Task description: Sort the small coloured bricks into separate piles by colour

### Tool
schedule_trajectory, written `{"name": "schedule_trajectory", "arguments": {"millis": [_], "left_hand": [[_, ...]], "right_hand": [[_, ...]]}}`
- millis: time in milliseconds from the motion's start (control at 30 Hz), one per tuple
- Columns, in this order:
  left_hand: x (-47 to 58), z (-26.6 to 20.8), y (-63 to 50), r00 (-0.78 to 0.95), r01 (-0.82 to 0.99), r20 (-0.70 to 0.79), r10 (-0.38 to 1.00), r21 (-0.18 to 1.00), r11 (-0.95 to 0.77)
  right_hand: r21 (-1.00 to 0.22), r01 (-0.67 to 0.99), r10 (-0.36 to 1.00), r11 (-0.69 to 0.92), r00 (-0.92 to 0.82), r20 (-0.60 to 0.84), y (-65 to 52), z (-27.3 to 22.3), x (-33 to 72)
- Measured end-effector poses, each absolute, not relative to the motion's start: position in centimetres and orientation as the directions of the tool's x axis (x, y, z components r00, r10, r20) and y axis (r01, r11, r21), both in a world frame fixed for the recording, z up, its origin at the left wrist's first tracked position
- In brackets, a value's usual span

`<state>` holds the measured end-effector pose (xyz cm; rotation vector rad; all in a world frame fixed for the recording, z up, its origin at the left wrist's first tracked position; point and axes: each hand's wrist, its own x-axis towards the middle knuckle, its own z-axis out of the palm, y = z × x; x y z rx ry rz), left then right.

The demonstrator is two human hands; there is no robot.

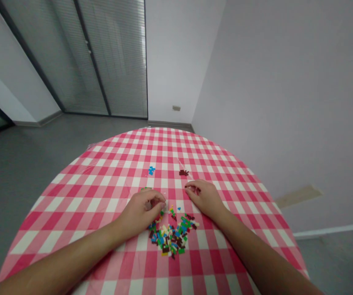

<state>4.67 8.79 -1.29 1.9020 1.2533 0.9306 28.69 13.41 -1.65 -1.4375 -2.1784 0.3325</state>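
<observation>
My left hand (145,207) is closed, its thumb and fingertips curled together at the left edge of a loose heap of small toy building bricks (171,237). Whatever it may hold is too small to make out. Part of a small green group of bricks (146,189) shows just behind its knuckles. To the right, my right hand (203,196) pinches a tiny dark brown brick (186,187) at its fingertips. Just beyond that hand lies a small pile of dark brown bricks (183,173). A small pile of blue bricks (151,170) sits farther left.
A round table with a red and white checked cloth (127,157) bears everything. Beyond its far edge stand a glass partition with blinds (115,61) and a pale wall with a socket (176,108). Another wall (287,102) runs close along the right side.
</observation>
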Motion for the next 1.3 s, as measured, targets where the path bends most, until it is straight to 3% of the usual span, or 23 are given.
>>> {"name": "schedule_trajectory", "arguments": {"millis": [133,600,1000,1300], "left_hand": [[4.5,-1.5,8.9,0.283,0.475,0.215,0.935,0.816,-0.331],[4.2,-1.2,9.0,0.272,0.475,0.202,0.941,0.822,-0.314],[4.2,-1.1,9.0,0.281,0.486,0.196,0.939,0.815,-0.316],[4.3,-1.2,9.1,0.292,0.496,0.204,0.935,0.803,-0.33]], "right_hand": [[-0.433,0.849,0.949,0.302,-0.224,0.222,15.0,-2.2,30.1],[-0.494,0.825,0.96,0.273,-0.203,0.192,14.5,-2.1,30.1],[-0.32,0.892,0.948,0.319,-0.302,0.102,14.2,-1.3,29.6],[-0.292,0.89,0.936,0.351,-0.335,0.104,14.3,-1.5,29.6]]}}
